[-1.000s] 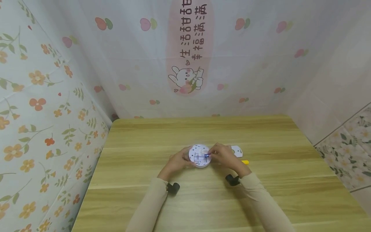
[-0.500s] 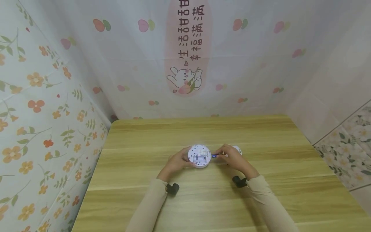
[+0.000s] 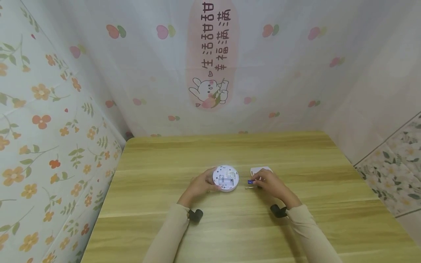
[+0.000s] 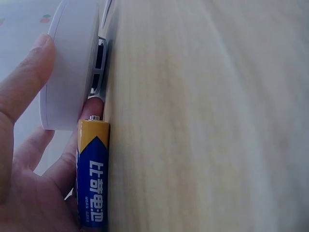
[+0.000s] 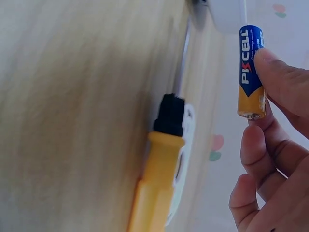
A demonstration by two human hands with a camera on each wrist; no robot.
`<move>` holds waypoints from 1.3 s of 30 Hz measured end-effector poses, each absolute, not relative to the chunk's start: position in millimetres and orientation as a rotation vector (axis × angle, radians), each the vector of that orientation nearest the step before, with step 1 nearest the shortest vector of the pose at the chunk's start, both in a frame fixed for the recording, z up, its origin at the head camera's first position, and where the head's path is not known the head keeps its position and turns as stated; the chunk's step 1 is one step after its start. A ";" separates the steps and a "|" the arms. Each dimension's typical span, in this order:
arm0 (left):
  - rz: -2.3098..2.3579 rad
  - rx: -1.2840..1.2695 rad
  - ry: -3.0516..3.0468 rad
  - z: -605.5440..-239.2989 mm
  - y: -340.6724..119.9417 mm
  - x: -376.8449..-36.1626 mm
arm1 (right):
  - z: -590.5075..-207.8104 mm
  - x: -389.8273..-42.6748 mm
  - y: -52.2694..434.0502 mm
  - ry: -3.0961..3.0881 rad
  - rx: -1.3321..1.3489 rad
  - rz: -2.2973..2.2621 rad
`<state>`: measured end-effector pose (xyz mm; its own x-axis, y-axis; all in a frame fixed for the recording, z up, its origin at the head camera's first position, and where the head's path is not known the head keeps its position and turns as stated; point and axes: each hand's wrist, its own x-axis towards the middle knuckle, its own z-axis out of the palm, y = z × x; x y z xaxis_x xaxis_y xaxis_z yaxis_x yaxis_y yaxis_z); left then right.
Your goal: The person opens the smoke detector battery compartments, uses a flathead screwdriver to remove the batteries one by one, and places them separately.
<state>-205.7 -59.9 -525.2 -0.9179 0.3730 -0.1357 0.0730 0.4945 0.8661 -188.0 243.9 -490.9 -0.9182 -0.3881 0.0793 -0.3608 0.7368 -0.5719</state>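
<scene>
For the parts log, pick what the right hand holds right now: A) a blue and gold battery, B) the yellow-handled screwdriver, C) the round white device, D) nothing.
A: the right hand pinches a blue and gold battery in its fingertips, while the yellow-handled screwdriver lies on the table and the round white device sits at the left hand.

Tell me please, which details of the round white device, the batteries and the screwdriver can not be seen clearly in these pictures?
- Round white device: head view, its open compartment is too small to tell its contents.
- Battery in the left hand: left wrist view, lower end cut off by the frame edge.
- Screwdriver: right wrist view, handle cut off below; head view, mostly hidden by the right hand.
- Battery in the right hand: head view, label too small.
</scene>
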 end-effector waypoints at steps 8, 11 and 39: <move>1.403 0.364 2.423 -523.3 -59.1 -204.3 | -501.3 -183.4 248.0 2.882 -0.666 -0.933; 1.405 0.365 2.422 -523.3 -59.1 -205.3 | -504.6 -182.4 247.7 2.888 -0.667 -0.912; 1.373 0.385 2.445 -526.6 -59.1 -206.7 | -518.6 -169.0 234.8 3.014 -0.549 -0.753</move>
